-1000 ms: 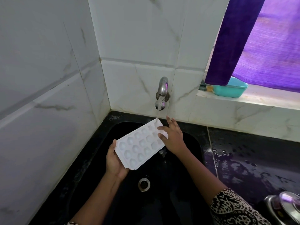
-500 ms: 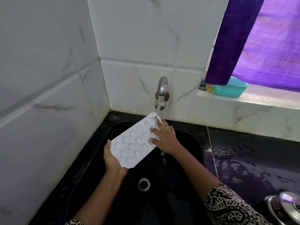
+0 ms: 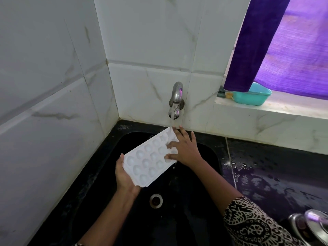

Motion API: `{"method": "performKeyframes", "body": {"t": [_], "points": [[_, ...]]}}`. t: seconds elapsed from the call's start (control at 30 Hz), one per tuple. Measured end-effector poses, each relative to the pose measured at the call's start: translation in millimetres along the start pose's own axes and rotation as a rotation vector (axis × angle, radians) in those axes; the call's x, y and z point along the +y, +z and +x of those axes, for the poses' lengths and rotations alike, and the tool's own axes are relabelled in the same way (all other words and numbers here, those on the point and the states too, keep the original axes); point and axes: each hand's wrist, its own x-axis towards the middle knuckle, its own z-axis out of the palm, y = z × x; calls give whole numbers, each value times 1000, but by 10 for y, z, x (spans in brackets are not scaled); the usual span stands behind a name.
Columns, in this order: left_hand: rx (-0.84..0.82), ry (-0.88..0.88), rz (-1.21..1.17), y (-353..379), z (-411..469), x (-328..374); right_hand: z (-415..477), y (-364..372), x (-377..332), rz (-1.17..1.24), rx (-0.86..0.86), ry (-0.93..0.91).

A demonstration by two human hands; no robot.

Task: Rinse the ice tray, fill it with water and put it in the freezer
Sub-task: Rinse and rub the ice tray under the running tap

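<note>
A white ice tray [image 3: 149, 159] with round cups is held tilted over the black sink [image 3: 177, 219], its far corner under the wall tap [image 3: 176, 101]. Water runs from the tap onto that far end. My left hand [image 3: 125, 176] grips the tray's near end from below, thumb on the rim. My right hand [image 3: 184, 148] lies on the tray's far end with spread fingers touching the cups. The tray's underside is hidden.
The sink drain [image 3: 156, 200] sits below the tray. White tiled walls close the left and back. A wet black counter [image 3: 275, 174] runs to the right, with a steel pot lid [image 3: 314, 226] at its near corner. A teal tub [image 3: 252, 97] stands on the window ledge under a purple curtain [image 3: 284, 41].
Water has started running from the tap. The tray has moved up and back so its far corner meets the stream, and my right hand has slid onto the cups.
</note>
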Motion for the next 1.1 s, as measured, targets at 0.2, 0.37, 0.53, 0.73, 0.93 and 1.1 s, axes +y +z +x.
{"method": "performKeyframes", "body": {"t": [0.2, 0.37, 0.53, 0.73, 0.93, 1.1], "points": [[34, 34, 0, 62, 41, 24, -7, 38, -45, 33, -32, -7], [-3, 25, 7, 5, 2, 23, -2, -35, 62, 57, 20, -39], [7, 17, 34, 58, -3, 60, 11, -73, 18, -24, 24, -77], [-21, 43, 68, 76, -25, 129, 36, -129, 101, 92, 50, -116], [-15, 66, 61, 95, -27, 120, 57, -112, 7, 7, 5, -110], [-36, 35, 72, 20, -49, 150, 46, -48, 35, 92, 16, -107]]}}
